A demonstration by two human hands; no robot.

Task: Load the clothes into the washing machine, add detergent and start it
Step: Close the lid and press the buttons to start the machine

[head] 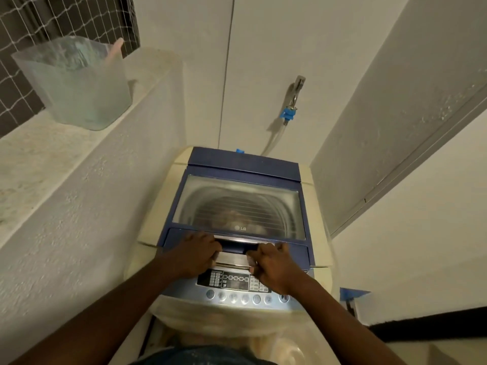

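A top-loading washing machine [181, 164] stands below me, cream-bodied with a blue lid [263, 167]. The lid lies flat and closed, and its glass window [237, 206] shows the steel drum with some clothes dimly visible inside. My left hand [193, 255] and my right hand [274, 264] rest side by side on the lid's front edge, fingers curled over the handle bar [234, 247]. The control panel [234, 285] with its display and a row of round buttons sits just under my wrists. No detergent container is in view.
A translucent plastic tub [76, 83] stands on a white ledge [39, 154] at the left, with netting behind it. A wall tap [293, 97] with a blue connector and hose is behind the machine. White walls close in on both sides.
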